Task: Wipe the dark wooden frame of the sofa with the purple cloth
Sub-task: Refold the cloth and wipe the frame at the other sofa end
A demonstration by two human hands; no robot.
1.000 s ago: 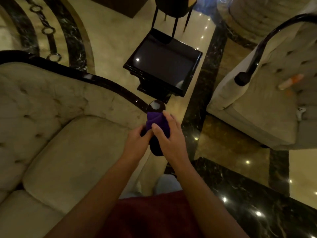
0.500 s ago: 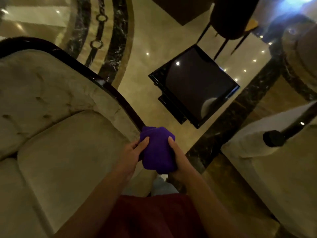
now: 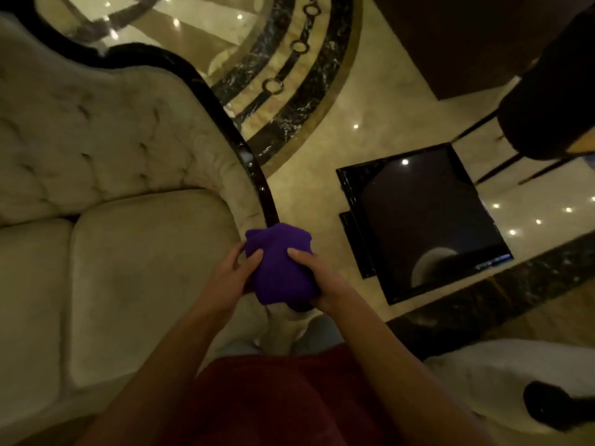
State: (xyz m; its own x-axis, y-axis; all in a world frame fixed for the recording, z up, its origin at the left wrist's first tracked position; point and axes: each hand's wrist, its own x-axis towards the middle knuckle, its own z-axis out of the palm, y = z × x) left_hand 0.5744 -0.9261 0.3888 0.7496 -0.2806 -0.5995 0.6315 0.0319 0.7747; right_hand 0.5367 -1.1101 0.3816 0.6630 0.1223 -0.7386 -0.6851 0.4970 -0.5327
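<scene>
Cloth [image 3: 279, 262] slid along frame [image 3: 257, 175] (both hands gripping).

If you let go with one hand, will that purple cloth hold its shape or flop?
Likely flop: the cloth is bunched and draped over the frame's end, folding around both the left hand and right hand. Probably light; the glossy frame may let it slide.
</scene>
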